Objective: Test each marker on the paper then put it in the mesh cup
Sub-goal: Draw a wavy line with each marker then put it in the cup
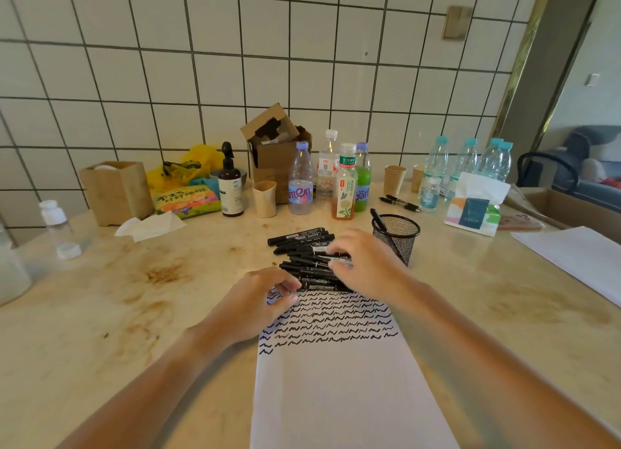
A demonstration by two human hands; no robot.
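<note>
Neither grip is seen to be closed on a marker yet. Nearest the viewer, the sheet of paper (336,381) is laid lengthwise on the surface (117,314), its far half covered with rows of black test squiggles (329,317) and its near half blank. At the paper's far-left corner the left hand (258,300) is rested with fingers curled loosely, the fingertips (285,289) touching the near edge of the pile; whether anything is pinched there cannot be told. Just beyond and to the right, the right hand (363,263) is spread palm-down over the right part of the pile of black markers (305,257), fingers extended and open on the barrels.

The markers are laid roughly crosswise to the arms, their long axes running left to right, stacked from the paper's far edge away toward the bottles (342,179). The pile is thus directly under and between both hands, with the right hand the nearer to its middle.

The mesh cup (396,237) is stood upright just beyond and to the right of the right hand, close beside the pile, with one marker (379,221) already leaned inside it. It is judged that a pick would best be made across a barrel's short width by the right hand, the cup being on that side.
</note>
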